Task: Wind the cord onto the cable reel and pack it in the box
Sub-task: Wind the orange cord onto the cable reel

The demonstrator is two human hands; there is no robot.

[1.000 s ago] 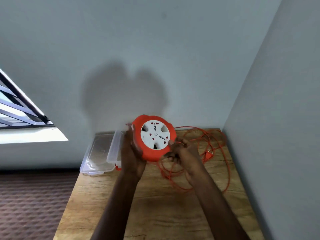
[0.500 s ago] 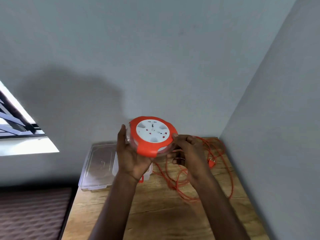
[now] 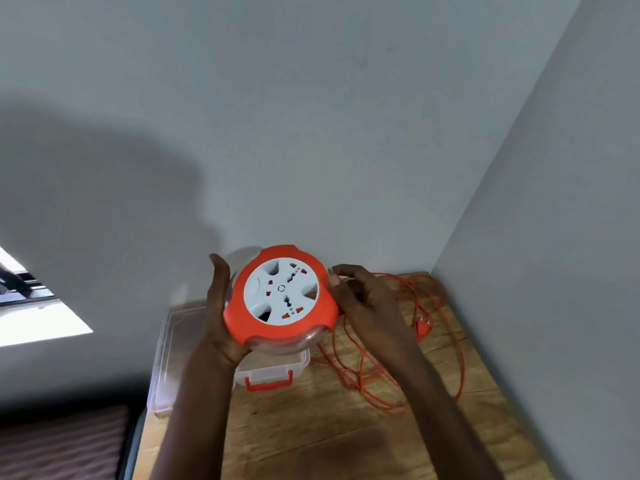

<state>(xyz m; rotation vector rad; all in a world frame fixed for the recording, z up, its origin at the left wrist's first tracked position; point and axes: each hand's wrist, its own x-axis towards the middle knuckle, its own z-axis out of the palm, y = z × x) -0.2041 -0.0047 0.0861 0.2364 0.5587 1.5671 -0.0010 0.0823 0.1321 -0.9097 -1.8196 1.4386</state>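
At the far left corner of the wooden tabletop [image 3: 311,438], a clear flat plastic lid [image 3: 169,358] hangs partly over the left edge, and just beside it stands the clear plastic box with orange clip latches [image 3: 273,374], open-topped and partly hidden by the reel held above it. The left hand [image 3: 218,313] cradles the round orange cable reel with a white socket face [image 3: 280,296] from its left rim and underside, palm against the housing, thumb up and fingers wrapped behind it; the reel is lifted clear of the tabletop, face tilted towards the camera. It looks like rigid moulded plastic, light enough for one hand, smooth and somewhat slippery at the rim, so a cupped grip under the body seems safer than a pinch on the edge. The right hand [image 3: 363,299] is at the reel's right rim, fingers curled and pinching the thin orange cord [image 3: 388,386] where it enters the reel; the exact contact is small and partly hidden. The cord looks limp, light and prone to tangling: most of it lies in loose overlapping loops over the far right part of the tabletop, reaching towards the far right corner, with its orange plug [image 3: 423,328] lying among the loops. Judging by that, winding has barely begun, and the cord is best guided close to the reel's slot with light tension.
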